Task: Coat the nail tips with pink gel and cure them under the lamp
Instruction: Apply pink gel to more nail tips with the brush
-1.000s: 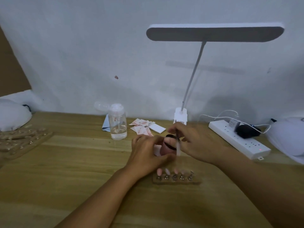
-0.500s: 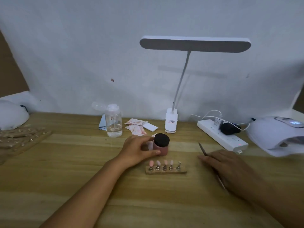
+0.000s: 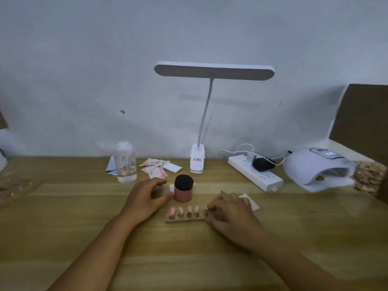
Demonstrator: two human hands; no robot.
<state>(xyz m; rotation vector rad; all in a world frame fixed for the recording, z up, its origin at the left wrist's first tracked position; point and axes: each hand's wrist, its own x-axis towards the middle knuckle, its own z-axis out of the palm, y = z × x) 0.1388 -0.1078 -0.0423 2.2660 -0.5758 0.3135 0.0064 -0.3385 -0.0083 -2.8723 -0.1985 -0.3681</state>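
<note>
The right hand [image 3: 228, 215] curls its fingers on the right end of the holder [image 3: 184, 219] — its row of nail tips [image 3: 190, 208] runs leftward from them. The lamp [image 3: 315, 169] lies further right, nearer this hand — the left hand [image 3: 144, 198] is loose and empty beside the jar [image 3: 183, 192].

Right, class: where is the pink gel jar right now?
In the head view, the pink gel jar stands mid-desk, just right of the left hand and directly behind the nail-tip holder.

Pink jar [image 3: 183, 194], black lid [image 3: 184, 181], white lamp [image 3: 317, 168]
</note>
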